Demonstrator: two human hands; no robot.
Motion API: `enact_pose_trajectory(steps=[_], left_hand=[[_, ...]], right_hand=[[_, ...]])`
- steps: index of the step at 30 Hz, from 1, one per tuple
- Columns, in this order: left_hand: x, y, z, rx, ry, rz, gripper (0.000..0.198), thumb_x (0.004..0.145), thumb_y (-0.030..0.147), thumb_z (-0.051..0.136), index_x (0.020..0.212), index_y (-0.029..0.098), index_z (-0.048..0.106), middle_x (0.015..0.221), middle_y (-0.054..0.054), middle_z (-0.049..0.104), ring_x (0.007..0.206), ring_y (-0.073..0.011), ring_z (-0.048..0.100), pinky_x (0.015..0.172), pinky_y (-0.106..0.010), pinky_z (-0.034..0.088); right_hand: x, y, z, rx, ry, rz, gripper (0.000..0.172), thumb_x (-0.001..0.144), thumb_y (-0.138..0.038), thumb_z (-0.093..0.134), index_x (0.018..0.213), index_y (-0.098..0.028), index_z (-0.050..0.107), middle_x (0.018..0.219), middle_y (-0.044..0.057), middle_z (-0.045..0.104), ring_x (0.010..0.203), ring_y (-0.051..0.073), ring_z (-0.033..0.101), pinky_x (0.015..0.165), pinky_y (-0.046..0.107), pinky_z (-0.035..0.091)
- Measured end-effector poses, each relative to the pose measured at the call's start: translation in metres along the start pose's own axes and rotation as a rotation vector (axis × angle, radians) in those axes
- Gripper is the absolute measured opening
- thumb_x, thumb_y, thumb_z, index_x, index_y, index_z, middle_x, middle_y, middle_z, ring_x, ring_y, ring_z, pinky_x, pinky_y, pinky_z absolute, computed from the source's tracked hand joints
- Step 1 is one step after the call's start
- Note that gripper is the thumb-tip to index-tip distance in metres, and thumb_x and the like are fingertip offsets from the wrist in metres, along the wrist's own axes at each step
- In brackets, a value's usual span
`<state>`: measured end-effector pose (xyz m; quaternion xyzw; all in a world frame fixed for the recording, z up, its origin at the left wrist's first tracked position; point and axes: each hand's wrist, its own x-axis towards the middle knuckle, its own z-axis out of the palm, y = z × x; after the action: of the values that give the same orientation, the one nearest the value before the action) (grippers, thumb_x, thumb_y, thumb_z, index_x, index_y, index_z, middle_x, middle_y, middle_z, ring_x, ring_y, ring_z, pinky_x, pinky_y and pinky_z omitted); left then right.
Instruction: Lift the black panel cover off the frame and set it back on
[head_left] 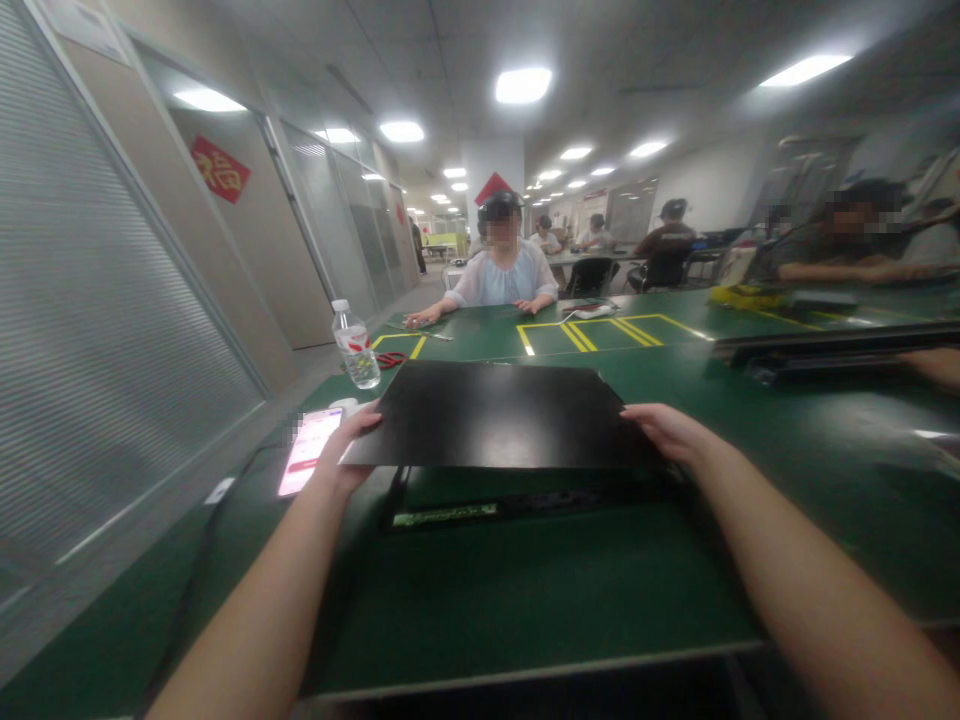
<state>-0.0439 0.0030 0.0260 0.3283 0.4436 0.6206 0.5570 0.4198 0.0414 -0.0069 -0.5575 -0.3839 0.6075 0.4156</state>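
The worktop (540,610) comes closest. Over its middle, back from the near edge, is a panel (499,420); left hand (351,448) and right hand (670,430) each grip an opposite end, probably for balance. Bottle (355,345) and phone (310,450) sit towards the left edge.

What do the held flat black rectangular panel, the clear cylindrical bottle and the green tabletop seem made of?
Flat black rectangular panel: plastic or coated metal, satin, judging by its soft, blurred highlight. Clear cylindrical bottle: probably thin glossy plastic, being see-through with a white cap. Green tabletop: perhaps rubber or vinyl, smooth, showing hazy reflections.
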Motion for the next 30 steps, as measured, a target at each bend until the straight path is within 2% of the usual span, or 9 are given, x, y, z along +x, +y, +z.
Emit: enact_pose_trajectory(steps=[3, 6, 9, 13, 16, 19, 21, 25, 30], left_hand=[[-0.002, 0.001, 0.002, 0.066, 0.013, 0.065, 0.042, 0.065, 0.014, 0.064, 0.106, 0.016, 0.074, 0.077, -0.004, 0.073, 0.069, -0.0222, 0.070, 0.061, -0.028, 0.059], [-0.003, -0.001, 0.004, 0.098, -0.008, 0.083, 0.050, 0.062, 0.017, 0.065, 0.111, 0.016, 0.073, 0.082, -0.005, 0.075, 0.072, -0.0233, 0.071, 0.063, -0.030, 0.059], [-0.002, -0.006, 0.005, 0.092, -0.008, 0.072, 0.054, 0.061, 0.018, 0.066, 0.115, 0.016, 0.072, 0.085, -0.005, 0.077, 0.071, -0.0222, 0.070, 0.062, -0.029, 0.058], [-0.001, -0.013, 0.007, 0.069, 0.014, 0.056, 0.054, 0.061, 0.017, 0.066, 0.115, 0.017, 0.072, 0.087, -0.004, 0.078, 0.067, -0.0192, 0.069, 0.058, -0.026, 0.055], [0.001, -0.019, 0.007, 0.090, 0.022, 0.043, 0.059, 0.062, 0.018, 0.065, 0.120, 0.016, 0.070, 0.086, -0.004, 0.078, 0.065, -0.0187, 0.069, 0.055, -0.025, 0.053], [0.002, -0.024, 0.007, 0.136, 0.015, 0.037, 0.065, 0.063, 0.020, 0.066, 0.128, 0.016, 0.068, 0.086, -0.004, 0.078, 0.067, -0.0203, 0.070, 0.054, -0.025, 0.052], [0.003, -0.027, 0.007, 0.140, 0.016, 0.030, 0.067, 0.063, 0.020, 0.067, 0.130, 0.017, 0.067, 0.085, -0.004, 0.078, 0.068, -0.0211, 0.071, 0.055, -0.026, 0.052], [0.003, -0.032, 0.007, 0.135, 0.034, 0.011, 0.069, 0.061, 0.019, 0.069, 0.130, 0.014, 0.068, 0.082, -0.004, 0.078, 0.069, -0.0210, 0.071, 0.056, -0.025, 0.051], [0.005, -0.036, 0.006, 0.193, 0.044, 0.009, 0.071, 0.060, 0.021, 0.071, 0.131, 0.014, 0.069, 0.082, -0.005, 0.078, 0.071, -0.0227, 0.072, 0.058, -0.026, 0.051]], right_hand=[[0.004, 0.001, -0.001, 0.041, 0.016, 0.020, 0.010, 0.082, -0.012, 0.063, 0.091, -0.014, 0.067, 0.073, 0.008, 0.072, 0.062, 0.017, 0.068, 0.058, 0.024, 0.055], [0.005, -0.001, -0.002, 0.044, 0.129, -0.036, 0.020, 0.083, -0.012, 0.063, 0.103, -0.014, 0.066, 0.073, 0.007, 0.071, 0.058, 0.016, 0.066, 0.052, 0.023, 0.051], [0.003, -0.003, -0.001, 0.018, 0.242, -0.075, 0.027, 0.087, -0.019, 0.059, 0.113, -0.015, 0.062, 0.071, 0.009, 0.072, 0.057, 0.019, 0.067, 0.053, 0.026, 0.052], [0.000, -0.003, -0.001, -0.028, 0.310, -0.096, 0.032, 0.088, -0.027, 0.057, 0.118, -0.018, 0.061, 0.070, 0.010, 0.073, 0.062, 0.022, 0.070, 0.057, 0.028, 0.054], [0.003, -0.003, -0.004, -0.083, 0.355, -0.125, 0.031, 0.085, -0.028, 0.057, 0.115, -0.020, 0.063, 0.069, 0.008, 0.073, 0.056, 0.018, 0.064, 0.048, 0.023, 0.044], [0.010, -0.001, -0.009, -0.119, 0.393, -0.166, 0.028, 0.083, -0.030, 0.061, 0.108, -0.021, 0.065, 0.066, 0.008, 0.073, 0.045, 0.014, 0.049, 0.040, 0.020, 0.027], [0.014, 0.001, -0.013, -0.110, 0.402, -0.180, 0.026, 0.080, -0.032, 0.064, 0.104, -0.021, 0.065, 0.063, 0.007, 0.071, 0.042, 0.013, 0.042, 0.039, 0.020, 0.021], [0.015, 0.002, -0.014, -0.162, 0.451, -0.193, 0.022, 0.080, -0.032, 0.063, 0.099, -0.021, 0.063, 0.060, 0.007, 0.070, 0.041, 0.012, 0.039, 0.039, 0.021, 0.021], [0.009, 0.000, -0.009, -0.240, 0.510, -0.221, 0.019, 0.081, -0.030, 0.061, 0.096, -0.019, 0.064, 0.057, 0.008, 0.068, 0.045, 0.015, 0.048, 0.043, 0.024, 0.029]])
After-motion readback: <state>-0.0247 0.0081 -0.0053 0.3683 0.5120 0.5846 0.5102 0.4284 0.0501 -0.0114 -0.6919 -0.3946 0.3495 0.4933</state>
